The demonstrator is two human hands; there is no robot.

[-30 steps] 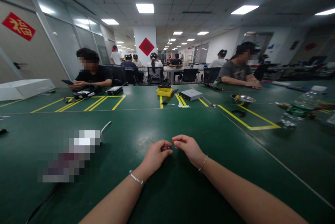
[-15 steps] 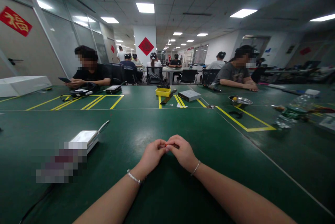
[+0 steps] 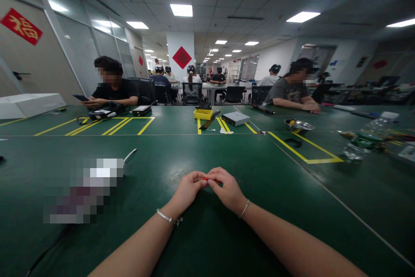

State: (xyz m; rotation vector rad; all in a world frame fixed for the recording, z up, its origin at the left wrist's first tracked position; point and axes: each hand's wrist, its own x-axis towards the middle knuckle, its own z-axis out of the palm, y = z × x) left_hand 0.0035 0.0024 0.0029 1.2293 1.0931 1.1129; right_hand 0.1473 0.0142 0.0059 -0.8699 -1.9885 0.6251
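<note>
1. Location: a small orange-red piece [image 3: 205, 179] sits just below the centre of the frame, at the meeting point of both hands, over the green tabletop [image 3: 269, 234].
2. Left hand [image 3: 187, 189]: thumb and fingertips are drawn together, pinching the piece from its left side.
3. Right hand [image 3: 227, 187]: thumb and forefinger are likewise closed on it from the right. The two sets of fingertips meet, so most of the piece is covered and its full shape cannot be told.
4. Handling, as judged: very light, given its size; probably stiff, possibly plastic, though the material cannot be confirmed. Its smallness makes slipping likelier than breakage. A fingertip pinch on opposite edges appears the suitable hold, with light pressure.
5. Writing, upper left of the frame: a red diamond sign [image 3: 22, 26] carries the gold character 福, legible.
6. Writing, upper centre: a second red diamond [image 3: 182, 57] on the pillar [image 3: 180, 38] bears a dark mark, not legible.
7. Labels, right of the frame: a clear bottle [image 3: 372, 133] has a green label; brand unreadable.
8. Left of the frame: an object [image 3: 86, 190] is masked by pixelation; any marking on it cannot be read.
</note>
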